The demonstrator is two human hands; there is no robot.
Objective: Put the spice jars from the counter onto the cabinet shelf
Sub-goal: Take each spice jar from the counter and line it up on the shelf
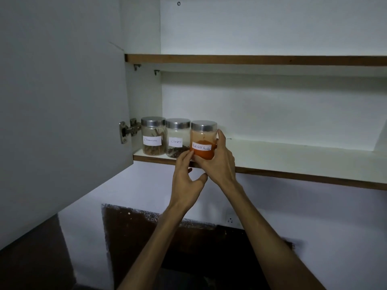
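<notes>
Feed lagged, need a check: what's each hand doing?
Left hand: open, fingertips at the chilli jar's base.
Right hand: closed around the chilli jar.

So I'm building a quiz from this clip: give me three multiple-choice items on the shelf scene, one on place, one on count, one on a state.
1. Where does the cloves jar stand?
A. On the upper shelf
B. Between the cinnamon jar and the red chilli powder jar
C. Right of the red jar

2. How many jars are on the lower shelf?
A. Two
B. Three
C. Five

3. What is the right hand doing?
A. Gripping the red chilli powder jar
B. Hanging away from every jar
C. Lifting off a lid

Answers:
1 B, its label sits in the middle of the row.
2 B, three steel-lidded jars line the front edge.
3 A, its fingers wrap the jar's right side while the left hand touches its lower left with fingertips.
</notes>
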